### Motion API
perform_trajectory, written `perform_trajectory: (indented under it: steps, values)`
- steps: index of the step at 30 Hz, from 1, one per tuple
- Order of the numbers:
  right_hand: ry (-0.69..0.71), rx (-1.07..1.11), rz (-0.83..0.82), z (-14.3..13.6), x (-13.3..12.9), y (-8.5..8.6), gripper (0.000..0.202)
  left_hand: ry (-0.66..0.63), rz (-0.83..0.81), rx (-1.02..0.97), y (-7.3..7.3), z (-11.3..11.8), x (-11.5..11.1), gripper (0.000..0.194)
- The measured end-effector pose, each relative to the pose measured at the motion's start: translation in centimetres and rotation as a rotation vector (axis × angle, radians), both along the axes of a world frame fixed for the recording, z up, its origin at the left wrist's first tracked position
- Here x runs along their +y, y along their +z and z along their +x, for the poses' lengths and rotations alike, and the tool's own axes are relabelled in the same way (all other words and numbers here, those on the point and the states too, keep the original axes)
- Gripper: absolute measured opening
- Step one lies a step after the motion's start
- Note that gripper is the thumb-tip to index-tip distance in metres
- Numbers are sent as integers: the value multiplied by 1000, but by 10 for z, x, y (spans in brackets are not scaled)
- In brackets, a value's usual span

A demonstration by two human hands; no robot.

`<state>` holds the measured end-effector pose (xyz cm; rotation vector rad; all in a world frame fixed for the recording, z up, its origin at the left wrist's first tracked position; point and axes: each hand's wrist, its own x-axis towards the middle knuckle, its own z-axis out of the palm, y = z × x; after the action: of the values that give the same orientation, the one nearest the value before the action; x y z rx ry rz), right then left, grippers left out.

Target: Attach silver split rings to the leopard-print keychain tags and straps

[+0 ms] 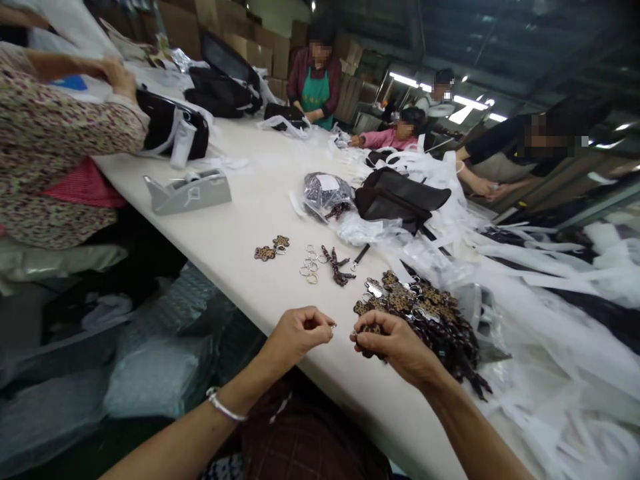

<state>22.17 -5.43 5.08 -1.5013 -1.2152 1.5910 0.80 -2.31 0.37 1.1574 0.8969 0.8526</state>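
Note:
My left hand [306, 331] is closed in a pinch over the table's near edge, with a tiny shiny metal piece at its fingertips, too small to name. Close by on the right, my right hand [395, 340] grips a leopard-print flower charm [371, 330], partly hidden by the fingers. Beyond it lies a heap of similar flower charms [430, 303] with dark tassel-like ends. Several metal key rings [310, 267] lie loose ahead of my hands, next to dark patterned bows or straps [337, 267]. Two more flower charms [265, 253] sit to their left.
A grey tape dispenser [190, 190] stands at the left table edge. A plastic bag of dark items [327, 193], black bags [400, 197] and white strips [525, 267] crowd the right. Several people work around the table [250, 180]; a person in a floral top [60, 133] is at left.

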Motion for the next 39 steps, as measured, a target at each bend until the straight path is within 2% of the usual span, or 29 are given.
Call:
perform_trajectory:
  steps: [5, 13, 18, 25, 39]
  values:
    - [17, 15, -4, -13, -8, 2, 30, -2, 104, 81, 4, 6, -7, 8]
    - [124, -386, 305, -31, -7, 12, 11, 8, 90, 94, 0, 2, -9, 7]
    - [173, -501, 413, -38, 0, 10, 6, 16, 80, 101, -1, -2, -7, 9]
    - [218, -590, 442, -40, 7, 6, 4, 29, 92, 115, 0, -6, -5, 10]
    - [182, -622, 428, -41, 9, 1, 5, 34, 118, 164, 2, -8, -6, 11]
